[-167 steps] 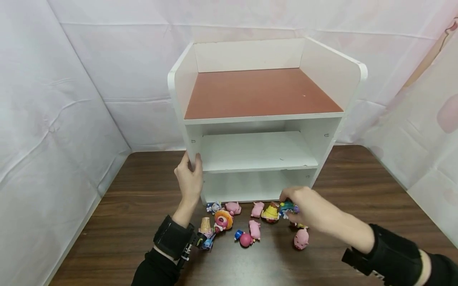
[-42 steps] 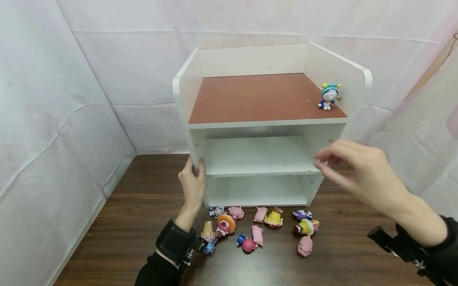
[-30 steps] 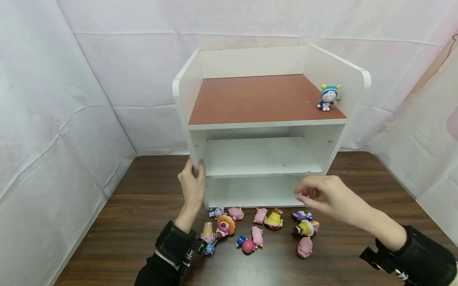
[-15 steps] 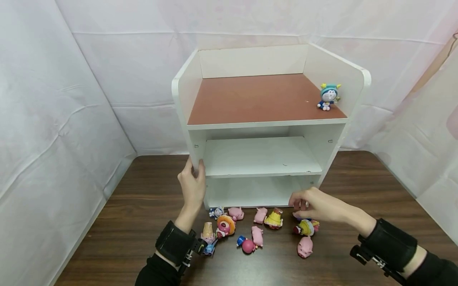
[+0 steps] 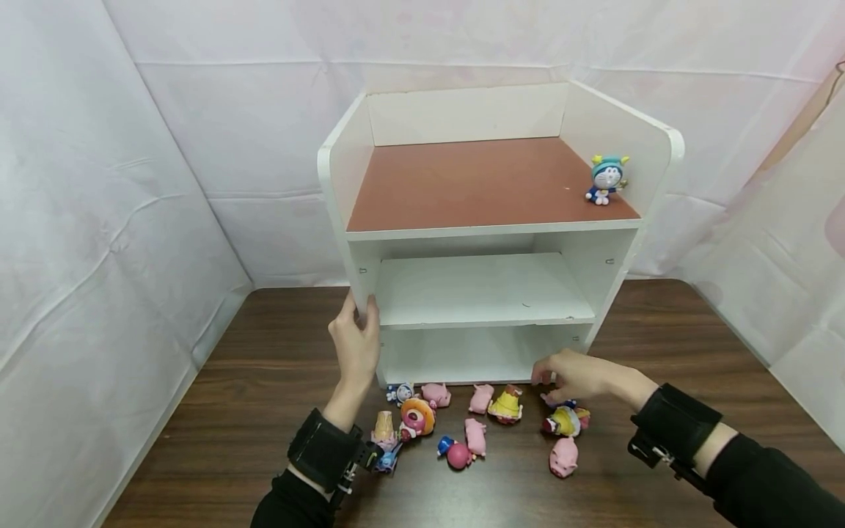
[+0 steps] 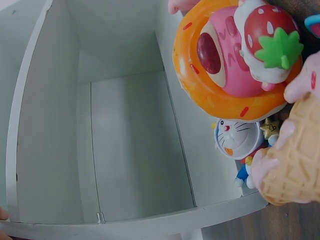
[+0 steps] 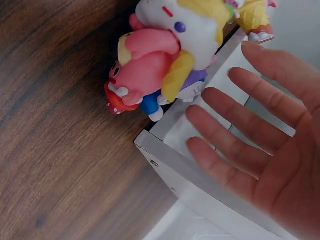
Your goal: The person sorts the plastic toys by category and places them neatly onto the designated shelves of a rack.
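My left hand [image 5: 355,341] holds the left side panel of a white shelf unit [image 5: 353,264], thumb on its front edge. Only a sliver of fingertip shows in the left wrist view. My right hand [image 5: 574,375] is over a blue and purple figurine [image 5: 571,403] at the lower right front of the unit, partly covering it. In the right wrist view its fingers [image 7: 240,117] are spread beside that figurine, holding nothing. A yellow-clad figurine [image 5: 564,422] and a pink pig [image 5: 563,457] lie just nearer. A Doraemon figurine [image 5: 604,180] in a teal hat stands on the brown top shelf [image 5: 462,183].
Along the unit's front lie a yellow-skirted figurine [image 5: 505,405], several pink pigs, a round pink figurine [image 5: 458,455], a pink bear in an orange ring [image 5: 416,418] and an ice-cream-cone figurine [image 5: 383,429]. White cloth [image 5: 132,220] hangs around the dark wooden table [image 5: 218,411].
The Doraemon figurine went from the table to the top shelf. My right hand then came back down and left to the blue and purple figurine. My left hand keeps its grip.
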### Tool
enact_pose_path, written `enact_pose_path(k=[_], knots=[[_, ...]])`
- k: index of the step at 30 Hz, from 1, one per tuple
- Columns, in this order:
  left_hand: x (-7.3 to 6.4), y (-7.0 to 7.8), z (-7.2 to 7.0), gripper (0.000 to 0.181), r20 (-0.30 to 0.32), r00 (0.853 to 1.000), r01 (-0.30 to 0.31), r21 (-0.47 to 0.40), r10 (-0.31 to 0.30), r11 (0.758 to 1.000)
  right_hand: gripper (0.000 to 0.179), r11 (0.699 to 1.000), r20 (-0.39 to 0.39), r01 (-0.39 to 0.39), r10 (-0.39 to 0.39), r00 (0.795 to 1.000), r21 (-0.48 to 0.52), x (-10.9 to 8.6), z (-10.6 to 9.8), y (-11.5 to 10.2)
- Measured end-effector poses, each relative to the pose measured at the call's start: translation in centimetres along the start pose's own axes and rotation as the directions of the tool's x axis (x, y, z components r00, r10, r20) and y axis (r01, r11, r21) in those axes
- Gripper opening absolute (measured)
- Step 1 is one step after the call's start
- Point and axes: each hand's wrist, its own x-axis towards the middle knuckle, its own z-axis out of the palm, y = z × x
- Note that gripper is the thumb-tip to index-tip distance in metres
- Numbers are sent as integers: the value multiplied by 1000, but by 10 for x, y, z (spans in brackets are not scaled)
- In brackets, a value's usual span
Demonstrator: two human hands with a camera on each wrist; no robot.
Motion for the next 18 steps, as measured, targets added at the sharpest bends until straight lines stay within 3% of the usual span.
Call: enact_pose_path(k=[4, 11, 18], knots=[[1, 5, 0, 32, 2, 1000, -5, -5, 5, 1000, 22, 1000, 40, -27, 27, 999, -1, 4, 2, 2], [1, 36, -5, 29, -2, 1000, 0, 9, 0, 1000, 23, 993, 109, -114, 111, 988, 18, 9, 5, 3], [0, 37, -5, 29, -11, 1000, -9, 10, 9, 1000, 19, 990, 133, -137, 134, 982, 21, 13, 6, 1]])
